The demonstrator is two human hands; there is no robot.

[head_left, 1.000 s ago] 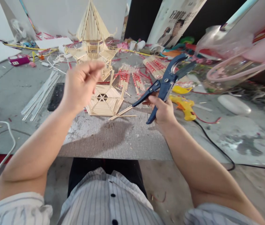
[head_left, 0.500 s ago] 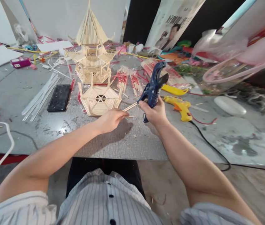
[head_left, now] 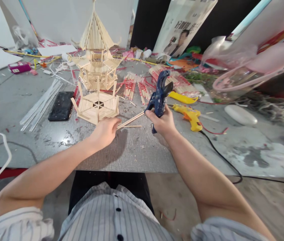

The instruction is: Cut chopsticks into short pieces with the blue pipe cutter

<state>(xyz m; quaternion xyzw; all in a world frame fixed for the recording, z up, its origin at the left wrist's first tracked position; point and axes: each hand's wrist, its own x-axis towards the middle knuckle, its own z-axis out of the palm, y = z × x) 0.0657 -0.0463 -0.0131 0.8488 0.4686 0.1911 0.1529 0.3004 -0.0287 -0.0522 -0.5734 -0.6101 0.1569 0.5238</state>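
My right hand (head_left: 161, 123) grips the handles of blue cutting pliers (head_left: 160, 94), held upright above the grey table (head_left: 137, 150). My left hand (head_left: 104, 131) rests on the table with its fingers closed on the near end of a thin wooden stick (head_left: 129, 120). The stick's far end reaches up to the pliers' jaws. Just beyond my left hand sits a low hexagonal piece made of sticks (head_left: 95, 106). Behind it stands a tall pagoda model of sticks (head_left: 96, 53).
A black phone (head_left: 61, 105) and white strips (head_left: 41, 103) lie at left. Packs of chopsticks (head_left: 134, 86) lie behind the pliers. A yellow glue gun (head_left: 191, 116) with a black cord (head_left: 222, 157) lies at right. A pink-rimmed plastic tub (head_left: 242, 67) sits far right.
My left hand came down from mid-air onto the table and took the stick's near end. My right hand turned the pliers upright and closed them toward the stick.
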